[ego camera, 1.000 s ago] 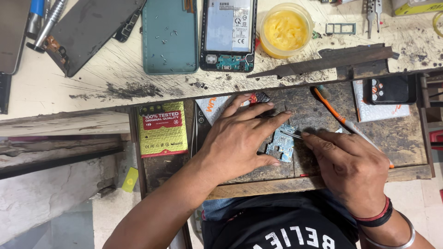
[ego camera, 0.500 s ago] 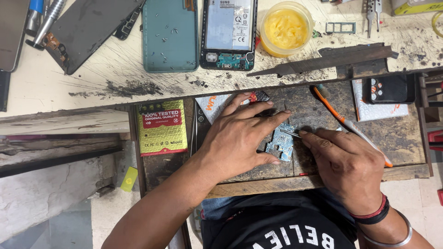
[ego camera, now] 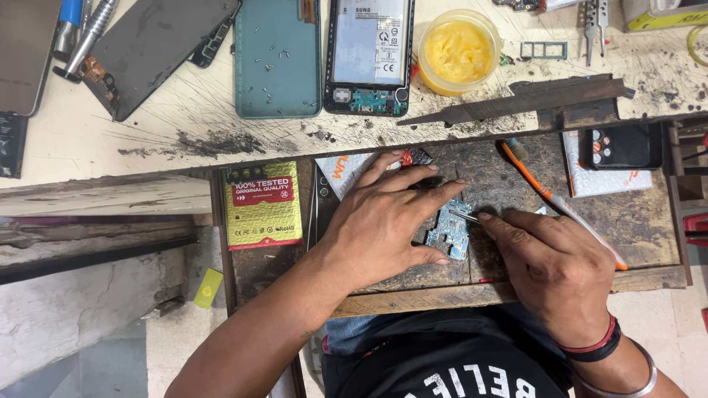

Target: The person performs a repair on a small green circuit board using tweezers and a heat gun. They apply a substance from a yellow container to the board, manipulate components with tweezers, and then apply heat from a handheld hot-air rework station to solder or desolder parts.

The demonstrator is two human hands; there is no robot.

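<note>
Hardly any movement: my right hand (ego camera: 557,269) has nudged its thin metal tweezers (ego camera: 464,217) slightly along the small blue-green circuit board (ego camera: 448,230).
My left hand (ego camera: 383,225) lies flat, fingers spread, pinning the board on the dark wooden drawer tray (ego camera: 649,221) below the table (ego camera: 147,125); right fingers pinch the tweezers. Orange toothbrush (ego camera: 564,206) alongside.

Circuit board (ego camera: 448,230) half hidden under left hand (ego camera: 383,221). Thin metal tool (ego camera: 464,216) mostly buried in right hand (ego camera: 553,269); grip unclear. Dark panel (ego camera: 26,51) cut off at left edge.

Blue circuit board (ego camera: 448,230) flat on wooden drawer (ego camera: 649,243).
</note>
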